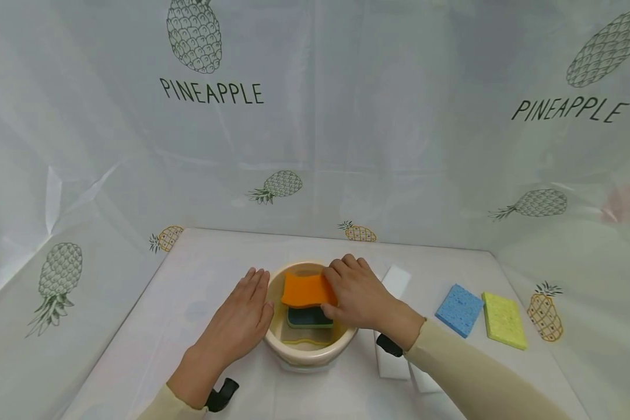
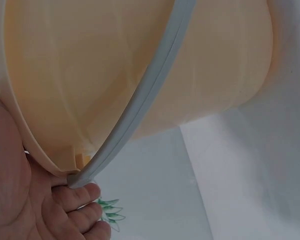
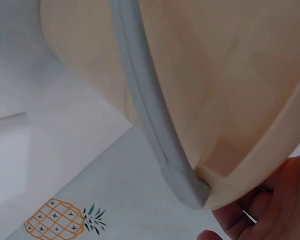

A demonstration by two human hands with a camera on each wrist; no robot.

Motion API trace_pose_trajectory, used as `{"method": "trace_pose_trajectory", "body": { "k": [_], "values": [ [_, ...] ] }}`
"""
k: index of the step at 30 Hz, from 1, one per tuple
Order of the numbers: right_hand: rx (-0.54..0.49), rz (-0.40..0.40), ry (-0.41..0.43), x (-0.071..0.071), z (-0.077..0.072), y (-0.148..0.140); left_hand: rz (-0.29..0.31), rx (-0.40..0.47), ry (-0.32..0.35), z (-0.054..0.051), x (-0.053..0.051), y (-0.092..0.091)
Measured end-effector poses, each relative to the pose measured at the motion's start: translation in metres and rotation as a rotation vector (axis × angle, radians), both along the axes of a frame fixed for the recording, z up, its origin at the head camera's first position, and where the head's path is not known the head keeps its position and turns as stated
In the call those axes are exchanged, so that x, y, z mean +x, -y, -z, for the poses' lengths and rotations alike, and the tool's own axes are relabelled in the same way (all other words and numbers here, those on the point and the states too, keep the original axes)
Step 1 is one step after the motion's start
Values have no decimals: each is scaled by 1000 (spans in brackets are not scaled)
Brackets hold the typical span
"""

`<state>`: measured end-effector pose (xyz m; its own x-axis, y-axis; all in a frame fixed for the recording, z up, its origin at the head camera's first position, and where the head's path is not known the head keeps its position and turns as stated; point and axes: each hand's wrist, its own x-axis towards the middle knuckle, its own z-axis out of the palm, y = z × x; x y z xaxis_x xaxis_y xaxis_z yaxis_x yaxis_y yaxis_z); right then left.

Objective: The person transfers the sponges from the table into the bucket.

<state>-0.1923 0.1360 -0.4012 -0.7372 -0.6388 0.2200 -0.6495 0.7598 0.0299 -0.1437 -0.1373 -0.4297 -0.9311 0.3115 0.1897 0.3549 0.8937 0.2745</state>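
Left hand (image 1: 237, 322) lies straight-fingered against bucket (image 1: 296, 352), presumably bracing it. Right hand (image 1: 355, 296) pinches orange sponge (image 1: 307, 291), likely for control.

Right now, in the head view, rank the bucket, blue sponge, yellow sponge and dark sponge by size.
1. Bucket
2. Yellow sponge and blue sponge, too alike to rank
3. Dark sponge, partly hidden, smallest visible area

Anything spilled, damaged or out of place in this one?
Nothing stands out: no spill or damage shows. The bucket looks intact, and the blue sponge and yellow sponge, though slightly askew on the table, look ordinary.
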Motion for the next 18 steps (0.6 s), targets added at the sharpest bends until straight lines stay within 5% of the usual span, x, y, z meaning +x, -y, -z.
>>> {"method": "trace_pose_trajectory", "body": {
  "k": [18],
  "values": [
    [29, -45, 44, 13, -1, 6, 14, 20, -33, 2, 0, 0]
  ]
}}
